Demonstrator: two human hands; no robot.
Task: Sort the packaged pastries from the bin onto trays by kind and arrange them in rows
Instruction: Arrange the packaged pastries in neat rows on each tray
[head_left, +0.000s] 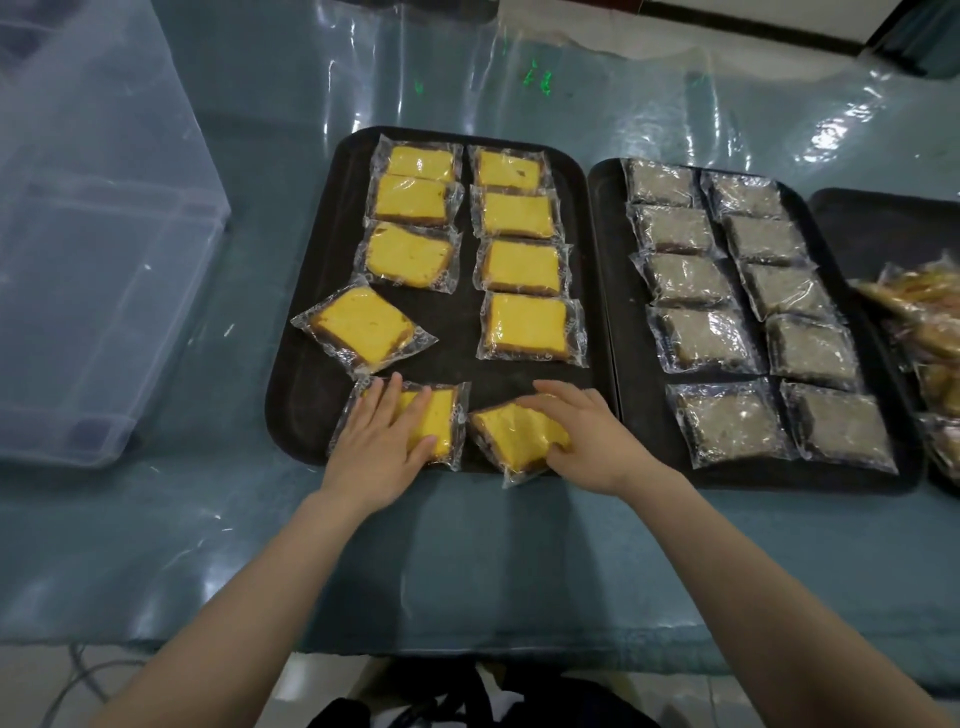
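Observation:
A black tray (311, 291) holds two columns of wrapped yellow cake slices. One slice (363, 325) in the left column lies skewed over the tray's left rim. My left hand (382, 441) lies flat with straight fingers on the nearest left slice (441, 415). My right hand (582, 431) grips the nearest right slice (511, 431), thumb under its near edge, and that slice is tilted over the tray's front rim. A second black tray (618, 312) to the right carries two neat columns of wrapped grey-brown pastries (701, 338).
A clear plastic bin (93, 249) stands at the left on the teal, plastic-covered table (467, 561). At the far right a third black tray (857, 218) holds a pile of wrapped orange-brown pastries (919, 312). The table's front edge runs below my forearms.

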